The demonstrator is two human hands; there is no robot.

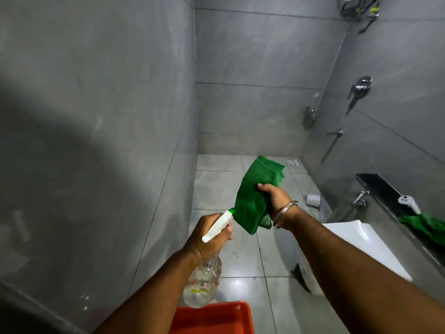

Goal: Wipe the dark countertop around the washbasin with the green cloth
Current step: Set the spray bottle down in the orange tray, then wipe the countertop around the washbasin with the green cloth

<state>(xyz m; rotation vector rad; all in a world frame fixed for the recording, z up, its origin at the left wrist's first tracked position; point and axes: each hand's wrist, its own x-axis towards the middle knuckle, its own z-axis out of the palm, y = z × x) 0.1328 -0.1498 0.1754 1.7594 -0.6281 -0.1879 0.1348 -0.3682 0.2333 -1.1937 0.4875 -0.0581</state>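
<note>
My right hand (277, 201) holds the folded green cloth (255, 196) up in the air over the floor, a metal bangle on its wrist. My left hand (207, 237) grips a clear spray bottle (204, 280) by its white trigger head, and the green nozzle points at the cloth from just beside it. The white washbasin (366, 244) shows at the right, partly behind my right forearm. The dark countertop (380, 189) runs along the right wall behind the basin.
A second green cloth (426, 225) and a white object (409, 203) lie on the dark counter. A chrome tap (360, 200) juts from the wall. An orange bin (216, 319) sits at the bottom. Shower fittings (361, 85) hang on the right wall. A white roll (313, 200) lies on the floor.
</note>
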